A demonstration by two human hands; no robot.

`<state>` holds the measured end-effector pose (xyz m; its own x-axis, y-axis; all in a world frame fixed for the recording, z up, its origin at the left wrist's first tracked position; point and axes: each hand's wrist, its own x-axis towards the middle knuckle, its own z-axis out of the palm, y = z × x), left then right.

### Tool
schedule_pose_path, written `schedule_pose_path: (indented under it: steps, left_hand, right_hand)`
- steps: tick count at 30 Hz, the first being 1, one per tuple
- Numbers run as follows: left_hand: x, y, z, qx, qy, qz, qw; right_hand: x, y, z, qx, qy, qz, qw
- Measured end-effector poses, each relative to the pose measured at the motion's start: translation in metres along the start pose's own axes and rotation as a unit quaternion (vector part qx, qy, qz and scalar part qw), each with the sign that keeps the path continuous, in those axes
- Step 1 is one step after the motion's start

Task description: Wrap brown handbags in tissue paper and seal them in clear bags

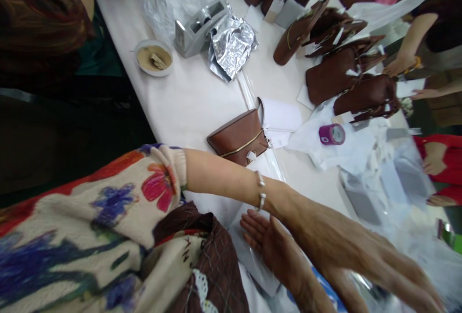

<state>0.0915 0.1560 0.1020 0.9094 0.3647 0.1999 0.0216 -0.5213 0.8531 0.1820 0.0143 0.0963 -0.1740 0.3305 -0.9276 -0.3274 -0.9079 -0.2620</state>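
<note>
From the left, in a flowered knit sleeve, my left arm reaches across the view, a metal bracelet (pixel 260 190) at its wrist. My left hand (pixel 368 250) is at the lower right, fingers stretched out and slightly blurred, holding nothing visible. Below that wrist, my right hand (pixel 276 245) shows its palm with the fingers extended and nothing in them. White sheet material (pixel 252 255) lies beside and under the right hand. Beyond my forearm, a small brown pouch (pixel 240 137) with a gold zip lies on the white table (pixel 187 106), next to a white flap-like piece (pixel 279 113).
Several brown bags (pixel 332 77) with tags stand at the upper right. A purple tin (pixel 331 134) rests on plastic. Near the far edge are a grey tape dispenser (pixel 197 27), crumpled foil (pixel 233 46) and a bowl (pixel 153 58). Other people's hands (pixel 400 63) are at the right.
</note>
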Motion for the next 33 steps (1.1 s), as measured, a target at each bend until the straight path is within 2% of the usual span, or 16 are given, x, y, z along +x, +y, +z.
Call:
schedule_pose_path:
  steps: [3,5,6,9,12,18,24,27,30,33]
  left_hand:
    - [-0.034,-0.025,0.007,-0.050,0.051,0.006,0.997]
    - [-0.063,-0.041,0.027,-0.154,0.150,-0.027,0.976]
    - [-0.076,-0.047,0.041,-0.177,0.179,-0.050,0.967]
    - [-0.100,-0.055,0.081,-0.195,0.184,-0.111,0.957]
    - [-0.102,-0.051,0.102,-0.218,0.172,-0.139,0.951]
    - [-0.100,-0.041,0.107,-0.238,0.121,-0.140,0.953]
    - [-0.100,-0.034,0.117,-0.191,0.084,-0.107,0.972]
    - [-0.097,-0.028,0.116,-0.128,0.103,-0.093,0.982]
    - [-0.094,-0.019,0.112,-0.020,0.139,-0.073,0.987]
    - [-0.092,-0.011,0.109,0.086,0.115,-0.043,0.989]
  right_hand:
    - [-0.004,-0.003,-0.006,0.038,0.015,0.004,0.999]
    - [-0.006,-0.004,-0.012,0.080,0.013,0.002,0.997]
    - [-0.006,-0.003,-0.015,0.101,0.012,-0.003,0.995]
    - [-0.004,0.004,-0.026,0.157,0.014,-0.023,0.987]
    - [0.001,0.017,-0.036,0.209,0.011,-0.043,0.977]
    - [0.008,0.042,-0.045,0.293,-0.028,-0.086,0.952]
    - [0.012,0.060,-0.055,0.360,-0.068,-0.113,0.924]
    - [0.013,0.067,-0.062,0.376,-0.086,-0.115,0.916]
    - [0.013,0.072,-0.070,0.382,-0.101,-0.117,0.911]
    - [0.012,0.075,-0.077,0.397,-0.129,-0.124,0.900]
